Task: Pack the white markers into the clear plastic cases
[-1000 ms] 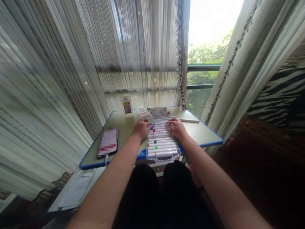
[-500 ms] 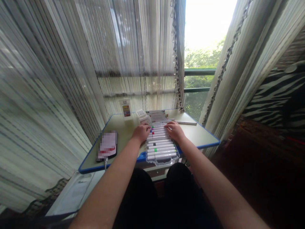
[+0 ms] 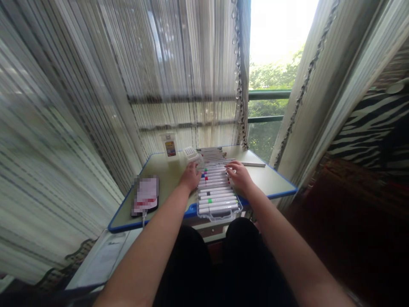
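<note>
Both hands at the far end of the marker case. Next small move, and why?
Probably pinch one far-end marker with the right hand and lift it slightly. Its fingers lie on the markers at the far end of the clear case, while the left hand sits at the case's left side. Nearer markers lie flat and parallel.

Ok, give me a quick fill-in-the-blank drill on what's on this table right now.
1. The clear case between the left hand and the right hand holds rows of ____.
2. The table has a ____ rim.
3. The phone lies on the case's ____ side.
Missing words: markers; blue; left.
</note>
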{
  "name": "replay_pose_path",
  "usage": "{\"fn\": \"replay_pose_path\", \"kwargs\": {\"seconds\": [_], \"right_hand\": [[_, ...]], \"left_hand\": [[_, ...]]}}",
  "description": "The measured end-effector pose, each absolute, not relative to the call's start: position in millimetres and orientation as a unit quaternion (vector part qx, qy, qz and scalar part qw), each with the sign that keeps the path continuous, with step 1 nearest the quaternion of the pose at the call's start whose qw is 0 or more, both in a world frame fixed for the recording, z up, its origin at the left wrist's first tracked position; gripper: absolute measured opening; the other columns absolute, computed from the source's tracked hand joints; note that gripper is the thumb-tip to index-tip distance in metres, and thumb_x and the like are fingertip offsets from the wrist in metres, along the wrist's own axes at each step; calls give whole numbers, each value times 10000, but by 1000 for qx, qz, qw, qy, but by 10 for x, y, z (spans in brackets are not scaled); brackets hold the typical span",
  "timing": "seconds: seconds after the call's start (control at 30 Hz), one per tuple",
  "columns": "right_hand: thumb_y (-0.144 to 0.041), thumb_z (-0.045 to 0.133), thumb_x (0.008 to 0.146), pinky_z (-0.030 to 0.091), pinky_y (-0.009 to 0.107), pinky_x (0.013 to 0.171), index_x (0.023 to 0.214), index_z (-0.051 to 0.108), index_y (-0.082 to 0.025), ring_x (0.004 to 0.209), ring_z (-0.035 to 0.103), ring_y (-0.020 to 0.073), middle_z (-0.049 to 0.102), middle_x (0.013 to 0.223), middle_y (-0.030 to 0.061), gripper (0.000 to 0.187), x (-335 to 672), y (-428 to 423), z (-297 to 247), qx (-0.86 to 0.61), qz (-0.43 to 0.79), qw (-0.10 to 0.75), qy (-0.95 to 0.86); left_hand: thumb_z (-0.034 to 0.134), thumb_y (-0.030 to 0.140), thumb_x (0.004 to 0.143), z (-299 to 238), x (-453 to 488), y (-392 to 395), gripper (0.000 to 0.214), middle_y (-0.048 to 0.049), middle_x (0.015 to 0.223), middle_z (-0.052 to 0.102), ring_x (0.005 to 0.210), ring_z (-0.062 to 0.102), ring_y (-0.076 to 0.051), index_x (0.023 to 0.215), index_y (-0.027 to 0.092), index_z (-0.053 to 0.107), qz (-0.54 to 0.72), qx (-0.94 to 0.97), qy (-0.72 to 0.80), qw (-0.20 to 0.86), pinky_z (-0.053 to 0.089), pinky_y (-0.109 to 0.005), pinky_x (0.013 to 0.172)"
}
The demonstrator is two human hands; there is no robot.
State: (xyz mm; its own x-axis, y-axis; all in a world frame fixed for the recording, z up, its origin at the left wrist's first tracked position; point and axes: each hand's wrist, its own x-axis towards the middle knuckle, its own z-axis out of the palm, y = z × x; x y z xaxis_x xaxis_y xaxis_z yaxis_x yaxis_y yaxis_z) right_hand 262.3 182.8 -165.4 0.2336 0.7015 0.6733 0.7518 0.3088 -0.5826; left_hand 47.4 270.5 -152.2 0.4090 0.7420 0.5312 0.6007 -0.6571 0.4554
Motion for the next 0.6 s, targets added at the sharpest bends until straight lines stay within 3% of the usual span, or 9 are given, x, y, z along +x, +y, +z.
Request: {"fn": "replay_pose_path", "kwargs": {"seconds": [0.1,0.2,0.3,0.37,0.47,0.53,0.6], "right_hand": [[-285,545,797,504,374,861,854,736,-196,880,620,201,664,943,80,218,2641,1684,-1613,-581,33,541,-607],[-315,550,798,525,363,829,973,716,-198,944,620,206,639,1078,92,268,2650,1373,-1615,-548,116,539,-629],[-248,591,755,494,379,929,1168,645,-249,1223,503,245,527,1325,88,416,2650,950,-1649,-497,203,450,-714],[-188,615,712,414,417,1040,1313,534,-292,1363,357,259,387,1468,69,615,2627,701,-1673,-494,207,414,-736],[-143,651,640,312,459,1117,1459,324,-300,1411,276,270,258,1543,74,896,2527,498,-1722,-511,179,361,-759],[-169,700,615,311,468,1116,1466,315,-291,1402,287,287,267,1539,95,942,2432,483,-1772,-536,131,343,-760],[-216,730,627,312,504,1105,1414,411,-310,1364,339,305,337,1508,89,855,2347,521,-1826,-553,80,337,-757]], "left_hand": [[515,217,834,-1568,475,2737,291,-142,1105,628,993,628,-220,1116,152,534,363,822,424,115,491,-379,898],[484,273,871,-1581,478,2747,300,-122,963,669,897,656,-224,1146,157,518,350,817,442,120,506,-375,837],[450,313,895,-1565,482,2744,323,-93,853,683,848,664,-225,1179,166,496,327,819,455,124,505,-367,803],[442,310,899,-1550,483,2741,298,-86,845,686,861,666,-221,1157,176,508,324,823,452,117,501,-356,802],[473,302,881,-1530,482,2732,284,-92,865,690,894,664,-221,1128,173,524,320,826,451,111,494,-342,811],[511,316,858,-1520,483,2725,321,-92,858,690,877,666,-225,1139,162,521,317,824,455,117,497,-337,796],[538,325,839,-1510,486,2716,352,-86,850,686,847,667,-225,1149,161,520,321,822,454,124,500,-333,775]]}}
